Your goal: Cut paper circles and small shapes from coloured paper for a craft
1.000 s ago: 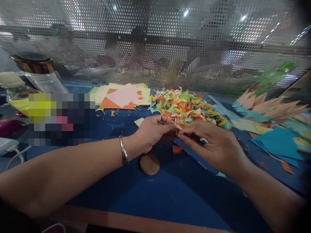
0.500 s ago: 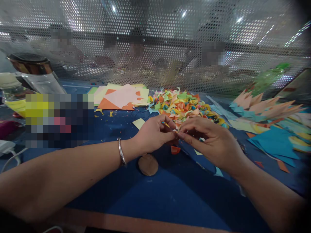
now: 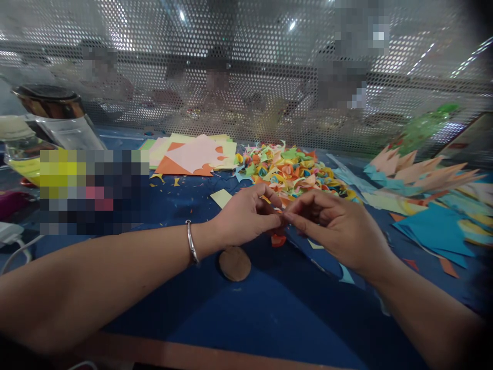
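My left hand (image 3: 246, 216) and my right hand (image 3: 335, 226) meet fingertip to fingertip over the blue table cover (image 3: 246, 308). Both pinch a small piece of paper that the fingers almost wholly hide; its colour cannot be made out. A silver bangle (image 3: 191, 242) sits on my left wrist. An orange paper scrap (image 3: 278, 240) lies just under the pinch. Right behind my hands is a heap of small folded coloured paper pieces (image 3: 296, 172).
A brown round disc (image 3: 234, 263) lies near my left wrist. Flat coloured paper sheets (image 3: 192, 154) are stacked at the back left, pointed paper shapes (image 3: 423, 172) and teal sheets (image 3: 435, 228) at the right. Jars (image 3: 50, 110) stand far left. A perforated metal screen (image 3: 246, 77) closes the back.
My hands have stayed together at the same spot, with the fingers working slightly on the small paper. The view has shifted a little.
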Demonstrator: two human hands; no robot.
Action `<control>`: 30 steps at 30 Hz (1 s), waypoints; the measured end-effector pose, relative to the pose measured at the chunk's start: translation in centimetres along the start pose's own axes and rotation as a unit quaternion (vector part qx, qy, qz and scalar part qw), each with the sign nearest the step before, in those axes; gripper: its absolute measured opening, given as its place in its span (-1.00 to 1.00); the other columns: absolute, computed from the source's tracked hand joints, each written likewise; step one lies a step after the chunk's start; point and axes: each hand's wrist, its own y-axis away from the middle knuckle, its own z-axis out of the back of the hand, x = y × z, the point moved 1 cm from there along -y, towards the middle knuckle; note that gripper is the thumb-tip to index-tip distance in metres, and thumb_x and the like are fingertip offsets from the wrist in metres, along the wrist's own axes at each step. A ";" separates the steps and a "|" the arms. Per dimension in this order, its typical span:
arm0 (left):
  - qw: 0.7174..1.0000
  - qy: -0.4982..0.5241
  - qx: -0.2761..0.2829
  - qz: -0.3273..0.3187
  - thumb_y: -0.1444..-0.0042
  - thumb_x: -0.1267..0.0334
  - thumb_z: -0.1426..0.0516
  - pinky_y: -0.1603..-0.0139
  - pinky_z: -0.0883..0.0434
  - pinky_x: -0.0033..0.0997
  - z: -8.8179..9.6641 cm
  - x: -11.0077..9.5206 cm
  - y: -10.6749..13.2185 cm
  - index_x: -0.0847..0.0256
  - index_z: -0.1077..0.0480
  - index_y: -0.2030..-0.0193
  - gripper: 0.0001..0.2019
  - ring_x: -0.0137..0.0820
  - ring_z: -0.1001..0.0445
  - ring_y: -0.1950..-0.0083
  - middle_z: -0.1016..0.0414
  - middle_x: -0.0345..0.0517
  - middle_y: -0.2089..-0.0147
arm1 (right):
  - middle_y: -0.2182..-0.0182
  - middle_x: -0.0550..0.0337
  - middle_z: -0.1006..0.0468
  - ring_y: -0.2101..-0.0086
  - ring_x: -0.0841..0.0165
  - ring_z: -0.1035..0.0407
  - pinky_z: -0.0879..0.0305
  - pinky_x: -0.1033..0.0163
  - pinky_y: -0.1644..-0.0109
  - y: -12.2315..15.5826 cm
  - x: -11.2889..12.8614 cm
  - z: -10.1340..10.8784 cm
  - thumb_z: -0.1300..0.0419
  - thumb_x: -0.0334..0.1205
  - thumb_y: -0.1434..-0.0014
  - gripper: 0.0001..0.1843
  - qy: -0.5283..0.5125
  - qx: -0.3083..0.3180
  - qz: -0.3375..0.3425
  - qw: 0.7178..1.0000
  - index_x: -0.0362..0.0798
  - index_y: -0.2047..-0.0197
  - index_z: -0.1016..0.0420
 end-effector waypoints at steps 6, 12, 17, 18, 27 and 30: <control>1.000 0.000 0.014 -0.001 -0.02 0.38 -0.21 0.28 -0.51 -0.34 0.0 0.1 0.0 0.18 -0.25 0.22 -0.77 -0.42 -0.57 0.41 -0.53 -0.19 0.44 | 0.48 0.24 -0.49 0.58 0.46 -0.34 -0.30 0.36 0.58 -0.2 0.0 -0.1 -0.36 0.05 -0.08 -0.66 -0.051 -0.020 -0.024 0.998 -0.02 0.34 -0.39; 0.998 -0.025 0.041 -0.027 -0.01 0.37 -0.23 0.29 -0.45 -0.39 -0.1 -0.4 0.5 0.16 -0.22 0.20 -0.73 -0.41 -0.57 0.42 -0.53 -0.20 0.48 | 0.45 0.24 -0.51 0.55 0.45 -0.37 -0.26 0.37 0.60 -0.1 -0.1 -0.1 -0.36 0.02 -0.07 -0.66 -0.072 -0.014 -0.036 0.997 -0.01 0.30 -0.36; 0.997 -0.005 0.061 -0.036 -0.02 0.40 -0.21 0.30 -0.41 -0.41 -0.2 -0.5 0.7 0.15 -0.20 0.20 -0.74 -0.45 -0.55 0.44 -0.52 -0.23 0.49 | 0.46 0.26 -0.49 0.56 0.47 -0.36 -0.24 0.37 0.60 0.0 -0.3 0.1 -0.34 -0.10 -0.09 -0.75 -0.062 -0.015 -0.036 0.997 -0.02 0.30 -0.38; 0.998 -0.009 0.059 -0.035 -0.03 0.40 -0.21 0.29 -0.41 -0.41 -0.2 -0.5 0.7 0.15 -0.21 0.21 -0.74 -0.45 -0.55 0.44 -0.52 -0.23 0.49 | 0.47 0.26 -0.48 0.56 0.47 -0.36 -0.24 0.37 0.59 0.0 -0.3 0.1 -0.34 -0.11 -0.09 -0.76 -0.061 -0.015 -0.036 0.997 -0.02 0.30 -0.39; 0.998 -0.012 0.057 -0.034 -0.02 0.44 -0.20 0.28 -0.42 -0.41 -0.1 -0.5 0.6 0.17 -0.22 0.22 -0.76 -0.47 -0.53 0.44 -0.51 -0.23 0.49 | 0.47 0.26 -0.49 0.56 0.48 -0.36 -0.29 0.35 0.55 -0.1 -0.3 0.2 -0.34 -0.10 -0.10 -0.77 -0.063 -0.014 -0.036 0.997 -0.02 0.30 -0.39; 0.998 -0.024 0.048 -0.033 -0.02 0.43 -0.20 0.27 -0.43 -0.41 -0.1 -0.5 0.6 0.18 -0.23 0.23 -0.77 -0.46 -0.55 0.43 -0.52 -0.23 0.48 | 0.49 0.26 -0.49 0.57 0.47 -0.35 -0.28 0.35 0.55 0.0 -0.3 0.2 -0.33 -0.07 -0.12 -0.75 -0.050 -0.014 -0.037 0.998 -0.03 0.30 -0.40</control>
